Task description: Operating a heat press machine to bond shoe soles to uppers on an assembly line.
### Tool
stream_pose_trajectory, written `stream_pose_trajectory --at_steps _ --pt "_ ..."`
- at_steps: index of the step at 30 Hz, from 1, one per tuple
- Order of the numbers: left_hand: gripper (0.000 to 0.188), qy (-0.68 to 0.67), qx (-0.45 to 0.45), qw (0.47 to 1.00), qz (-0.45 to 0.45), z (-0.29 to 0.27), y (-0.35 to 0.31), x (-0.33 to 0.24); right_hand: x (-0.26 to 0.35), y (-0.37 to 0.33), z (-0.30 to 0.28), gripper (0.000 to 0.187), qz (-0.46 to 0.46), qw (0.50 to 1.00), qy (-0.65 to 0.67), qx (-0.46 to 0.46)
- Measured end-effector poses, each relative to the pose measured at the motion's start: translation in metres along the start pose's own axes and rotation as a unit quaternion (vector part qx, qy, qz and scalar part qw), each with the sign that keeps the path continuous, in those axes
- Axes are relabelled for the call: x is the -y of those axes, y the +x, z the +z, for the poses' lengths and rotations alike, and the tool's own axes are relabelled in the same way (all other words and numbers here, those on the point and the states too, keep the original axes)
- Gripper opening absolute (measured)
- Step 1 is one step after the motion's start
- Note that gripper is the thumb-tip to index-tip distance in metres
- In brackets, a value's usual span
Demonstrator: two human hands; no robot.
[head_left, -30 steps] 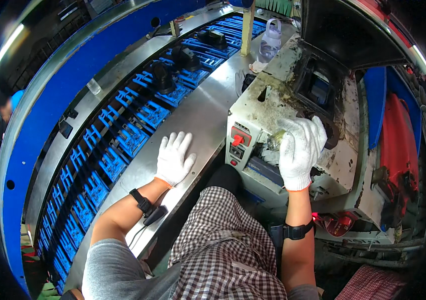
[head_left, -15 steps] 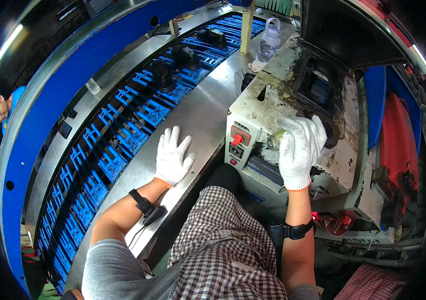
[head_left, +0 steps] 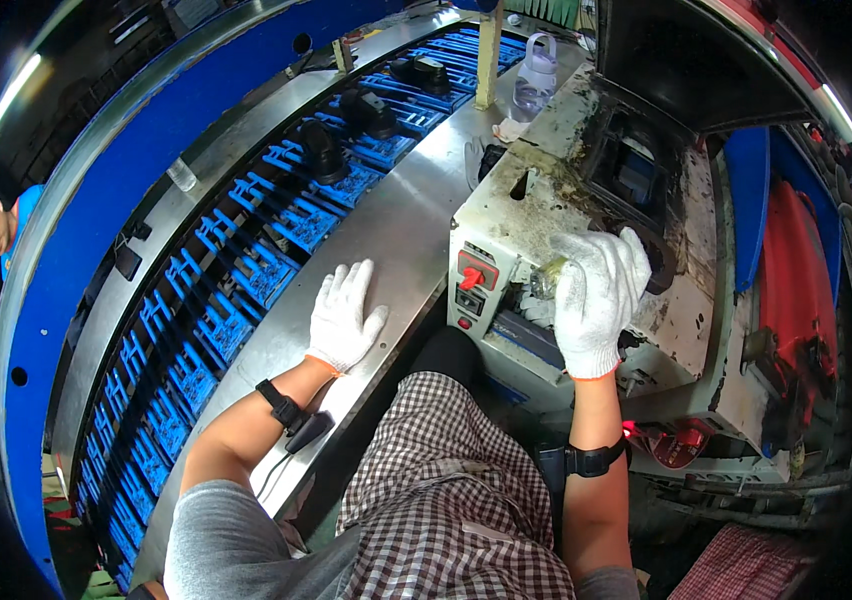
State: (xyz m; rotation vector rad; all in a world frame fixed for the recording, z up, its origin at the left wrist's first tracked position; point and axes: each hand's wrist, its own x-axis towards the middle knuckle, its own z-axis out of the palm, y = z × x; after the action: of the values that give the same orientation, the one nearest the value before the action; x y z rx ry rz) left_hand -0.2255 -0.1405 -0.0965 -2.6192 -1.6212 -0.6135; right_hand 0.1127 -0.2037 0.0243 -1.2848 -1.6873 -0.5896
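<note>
My left hand (head_left: 344, 322), in a white knit glove with an orange cuff, lies on the bare metal ledge (head_left: 396, 230) with fingers stretched. It holds nothing. Over the front corner of a worn, stained white machine (head_left: 536, 215) is my right hand (head_left: 598, 305), gloved the same way. Its fingers are extended and loosely bent, and I see nothing gripped in them. A clear yellowish piece (head_left: 547, 278) shows beside the right thumb; whether they touch I cannot tell. Left of it, the machine's front carries a red rotary switch (head_left: 472, 276).
A conveyor of blue slats (head_left: 291, 225) runs past the ledge, carrying several black shoes (head_left: 322, 152). A clear bottle (head_left: 536, 75) stands at the far end of the ledge. The machine's dark lid (head_left: 706, 70) is raised. Another person (head_left: 1, 228) is at far left.
My left hand's fingers have drawn closer together on the ledge. My right hand has hardly moved. The person at far left has shifted slightly.
</note>
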Motion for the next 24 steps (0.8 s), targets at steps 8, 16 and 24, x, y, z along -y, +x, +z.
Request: stream_pose_trajectory --at_steps 8,16,24 --pt "0.056 0.056 -0.032 0.998 0.020 -0.001 -0.001 -0.003 -0.001 -0.001 -0.001 0.025 0.004 1.000 -0.004 0.009" --pt "0.057 0.015 -0.015 1.000 0.013 -0.006 -0.004 0.005 0.003 0.001 0.005 0.021 -0.003 1.000 0.009 -0.014" --pt "0.051 0.075 -0.113 0.986 -0.100 -0.043 0.004 0.036 -0.003 -0.002 0.003 0.026 -0.006 1.000 -0.006 0.014"
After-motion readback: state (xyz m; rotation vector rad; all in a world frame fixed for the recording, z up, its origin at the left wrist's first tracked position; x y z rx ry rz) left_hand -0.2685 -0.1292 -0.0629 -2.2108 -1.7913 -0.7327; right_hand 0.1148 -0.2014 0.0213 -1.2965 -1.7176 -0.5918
